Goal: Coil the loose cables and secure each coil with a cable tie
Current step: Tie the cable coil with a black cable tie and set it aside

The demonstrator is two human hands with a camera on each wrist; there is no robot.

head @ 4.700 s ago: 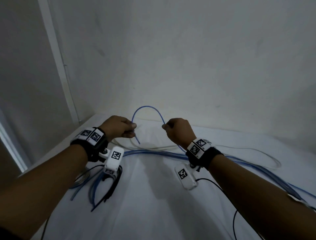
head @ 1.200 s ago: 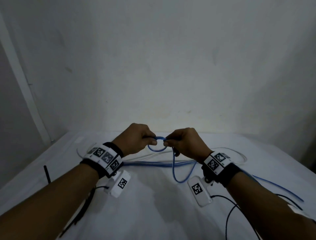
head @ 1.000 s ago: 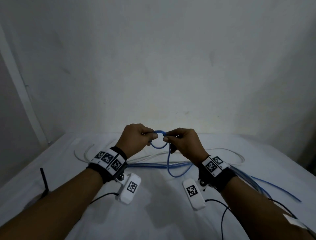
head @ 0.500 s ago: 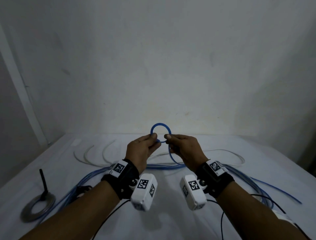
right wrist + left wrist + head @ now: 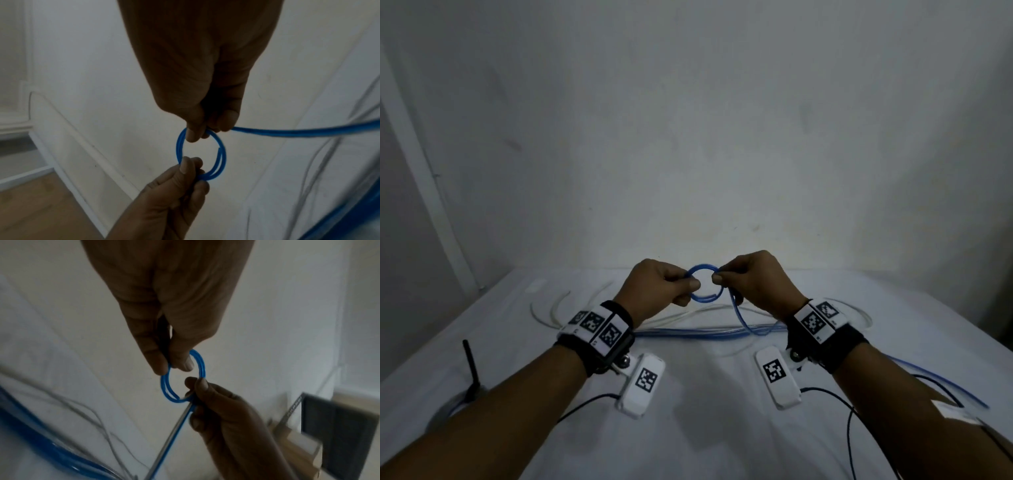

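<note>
I had both hands up at frame centre, w/ a small blue coil [image 5: 703, 284] between them, held above the white sheet [image 5: 705, 428]. My left hand [image 5: 657, 289] pinched the coil's left side, thumb vs forefinger; right hand [image 5: 755, 282] pinched the right side, fingers curled. The blue cable tail [image 5: 739, 317] dropped from the right hand to blue cable runs [image 5: 688, 332] lying across mid-frame. A tied grey coil [image 5: 445, 409] sat lower left.

No words, brands or numbers can be read; only black-and-white square code markers [image 5: 595, 325] show on the black wristbands [image 5: 835, 346] and the white wrist camera housings [image 5: 642, 385].
</note>
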